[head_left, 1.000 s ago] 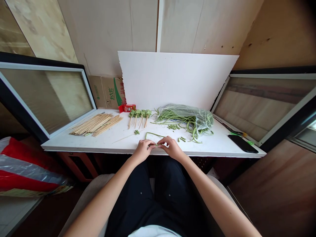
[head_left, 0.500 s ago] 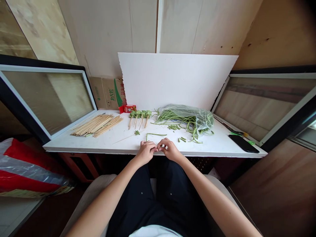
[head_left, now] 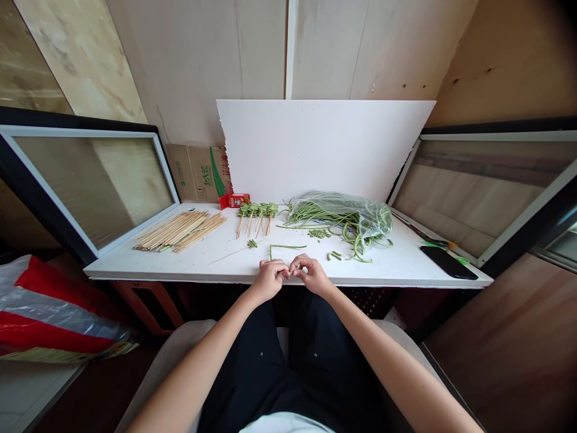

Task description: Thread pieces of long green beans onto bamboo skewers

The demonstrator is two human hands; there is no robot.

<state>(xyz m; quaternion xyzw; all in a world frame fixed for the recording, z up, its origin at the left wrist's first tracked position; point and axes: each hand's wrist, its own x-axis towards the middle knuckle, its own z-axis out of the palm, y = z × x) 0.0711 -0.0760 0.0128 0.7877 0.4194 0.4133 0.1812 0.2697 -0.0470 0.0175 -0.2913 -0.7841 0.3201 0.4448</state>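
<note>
My left hand (head_left: pixel 269 278) and my right hand (head_left: pixel 311 273) meet fingertip to fingertip at the front edge of the white table (head_left: pixel 202 258), both closed in a pinch on a small piece of green bean (head_left: pixel 288 272) that is mostly hidden by the fingers. Just beyond them lies a long bent green bean (head_left: pixel 285 247). A single skewer (head_left: pixel 232 254) with a bean piece on it lies to the left. Farther back are finished bean skewers (head_left: pixel 256 215) and a clear plastic bag of long beans (head_left: pixel 342 218).
A pile of bare bamboo skewers (head_left: pixel 180 230) lies at the left. Cut bean bits (head_left: pixel 332 255) are scattered near the bag. A black phone (head_left: pixel 448 262) and green-handled scissors (head_left: pixel 435 243) lie at the right. A white board (head_left: pixel 324 147), a red box (head_left: pixel 233 199) and a carton (head_left: pixel 198 171) stand behind.
Both hands drew closer together and curled tighter on the bean piece, which showed more clearly a second ago. The view shifted slightly.
</note>
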